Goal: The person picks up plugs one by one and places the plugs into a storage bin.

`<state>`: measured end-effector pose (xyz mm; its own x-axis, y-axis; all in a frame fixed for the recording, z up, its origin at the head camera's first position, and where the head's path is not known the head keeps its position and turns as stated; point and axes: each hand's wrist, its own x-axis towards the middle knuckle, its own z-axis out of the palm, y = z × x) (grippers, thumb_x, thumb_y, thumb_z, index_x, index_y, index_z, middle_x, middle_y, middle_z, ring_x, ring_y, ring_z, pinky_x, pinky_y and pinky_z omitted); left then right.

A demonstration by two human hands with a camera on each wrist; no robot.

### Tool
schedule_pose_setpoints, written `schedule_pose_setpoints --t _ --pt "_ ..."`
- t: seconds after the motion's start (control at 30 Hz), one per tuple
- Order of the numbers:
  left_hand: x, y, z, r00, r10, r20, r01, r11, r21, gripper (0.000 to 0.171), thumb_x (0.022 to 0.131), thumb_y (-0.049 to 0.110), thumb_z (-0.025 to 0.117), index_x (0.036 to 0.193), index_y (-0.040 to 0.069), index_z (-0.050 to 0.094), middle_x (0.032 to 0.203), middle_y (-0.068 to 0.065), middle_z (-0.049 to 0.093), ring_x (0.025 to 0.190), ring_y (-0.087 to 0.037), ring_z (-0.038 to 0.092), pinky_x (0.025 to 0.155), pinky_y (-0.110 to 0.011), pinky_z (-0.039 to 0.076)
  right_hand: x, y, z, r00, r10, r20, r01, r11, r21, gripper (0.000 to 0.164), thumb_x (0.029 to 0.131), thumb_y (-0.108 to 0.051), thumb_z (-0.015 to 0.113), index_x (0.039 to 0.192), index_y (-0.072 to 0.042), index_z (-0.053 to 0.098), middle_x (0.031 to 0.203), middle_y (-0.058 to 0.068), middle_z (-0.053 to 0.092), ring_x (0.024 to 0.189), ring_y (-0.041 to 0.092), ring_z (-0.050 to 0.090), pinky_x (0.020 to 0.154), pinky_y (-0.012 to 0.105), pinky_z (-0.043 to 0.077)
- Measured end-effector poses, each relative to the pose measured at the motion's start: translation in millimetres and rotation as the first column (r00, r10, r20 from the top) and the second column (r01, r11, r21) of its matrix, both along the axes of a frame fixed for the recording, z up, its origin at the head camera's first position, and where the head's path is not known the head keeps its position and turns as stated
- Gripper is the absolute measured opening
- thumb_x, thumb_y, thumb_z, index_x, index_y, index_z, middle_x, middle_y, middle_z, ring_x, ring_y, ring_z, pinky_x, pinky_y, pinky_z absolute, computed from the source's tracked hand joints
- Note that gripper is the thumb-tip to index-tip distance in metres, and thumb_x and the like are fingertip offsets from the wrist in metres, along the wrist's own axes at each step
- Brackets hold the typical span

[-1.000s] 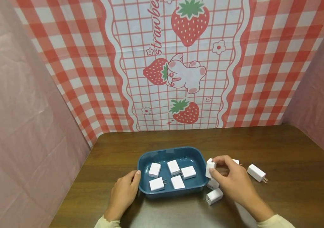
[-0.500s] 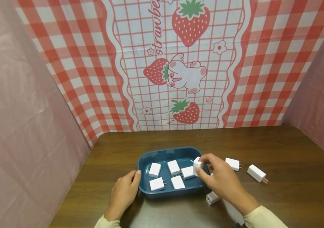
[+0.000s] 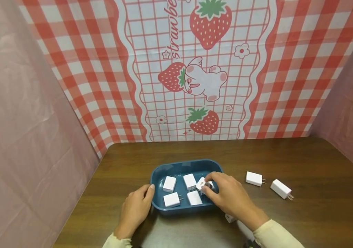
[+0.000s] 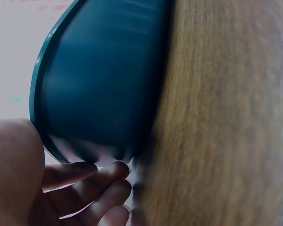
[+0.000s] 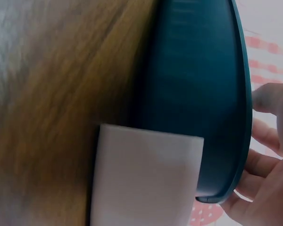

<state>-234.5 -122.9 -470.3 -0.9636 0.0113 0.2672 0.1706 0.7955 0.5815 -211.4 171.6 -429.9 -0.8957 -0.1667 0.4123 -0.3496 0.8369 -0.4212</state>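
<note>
My left hand [image 3: 137,206] holds the left end of a dark blue tray [image 3: 176,209]; its thumb is at the rim and, in the left wrist view, its fingers [image 4: 85,188] lie against the outer wall. Inside the tray's right half, my right hand [image 3: 230,196] pinches a white charger plug [image 3: 200,183] between thumb and fingers. That hand partly hides another charger. Several more white chargers lie in the tray, among them a charger [image 3: 169,184] at the back left and a charger [image 3: 171,199] at the front left with its prongs pointing right.
Right of the tray, two white chargers, a nearer-left charger [image 3: 253,178] and a farther-right charger [image 3: 280,189], lie on the brown wooden table [image 3: 303,220]. A charger [image 5: 146,179] stands close to the tray's outer wall. A strawberry-print cloth [image 3: 195,86] hangs behind the table.
My right hand has carried the charger leftward from beside the tray, over its right rim, and down into it. The left hand stays at the tray's left end.
</note>
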Motion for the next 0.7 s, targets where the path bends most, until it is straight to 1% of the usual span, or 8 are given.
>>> schedule_pose_setpoints --t 0.07,0.17,0.3,0.57,0.7 --pt "0.1 0.4 0.6 1.0 0.0 -0.003 0.0 1.0 0.0 0.034 0.104 0.044 0.05 0.112 0.023 0.075 0.105 -0.002 0.075 0.094 -0.031 0.071 0.074 -0.055 0.051 1.0 -0.6 -0.7 1.0 0.017 -0.017 -0.017 1.0 -0.017 0.015 0.087 -0.029 0.078 0.096 -0.022 0.069 0.096 -0.007 0.069 0.086 0.014 0.064 0.078 0.041 0.053" --pt "0.4 0.6 0.9 1.0 -0.001 -0.005 0.001 1.0 -0.001 0.033 0.104 0.043 0.05 0.112 0.023 0.075 0.105 -0.002 0.075 0.094 -0.031 0.071 0.073 -0.055 0.051 2.9 -0.4 -1.6 0.996 0.051 -0.07 -0.053 0.998 -0.028 0.012 0.088 -0.026 0.078 0.095 -0.02 0.07 0.095 -0.009 0.069 0.089 0.011 0.066 0.079 0.04 0.054" --pt "0.8 1.1 1.7 1.0 0.0 -0.006 0.0 1.0 0.005 0.034 0.104 0.043 0.05 0.112 0.022 0.075 0.105 -0.003 0.075 0.094 -0.031 0.071 0.073 -0.055 0.05 5.3 2.6 -2.8 0.991 0.065 -0.121 -0.068 0.997 -0.021 0.01 0.087 -0.023 0.078 0.092 -0.021 0.07 0.094 -0.011 0.067 0.089 0.01 0.065 0.078 0.038 0.054" --pt "-0.1 1.3 0.1 1.0 0.009 -0.008 -0.009 1.0 -0.001 0.033 0.104 0.042 0.05 0.111 0.023 0.075 0.104 -0.003 0.075 0.094 -0.031 0.071 0.073 -0.055 0.05 9.6 12.6 -2.5 0.989 0.048 -0.141 -0.052 0.998 -0.026 0.009 0.087 -0.02 0.077 0.09 -0.023 0.068 0.094 -0.013 0.065 0.091 0.007 0.063 0.08 0.039 0.054" --pt "-1.0 0.9 -0.5 1.0 0.009 -0.002 -0.009 1.0 -0.005 0.031 0.103 0.042 0.051 0.11 0.023 0.075 0.103 -0.002 0.075 0.093 -0.031 0.071 0.073 -0.055 0.05 13.0 17.5 1.8 0.989 0.036 -0.143 -0.041 0.999 -0.032 0.01 0.088 -0.019 0.076 0.092 -0.023 0.068 0.095 -0.013 0.065 0.092 0.006 0.061 0.08 0.038 0.054"
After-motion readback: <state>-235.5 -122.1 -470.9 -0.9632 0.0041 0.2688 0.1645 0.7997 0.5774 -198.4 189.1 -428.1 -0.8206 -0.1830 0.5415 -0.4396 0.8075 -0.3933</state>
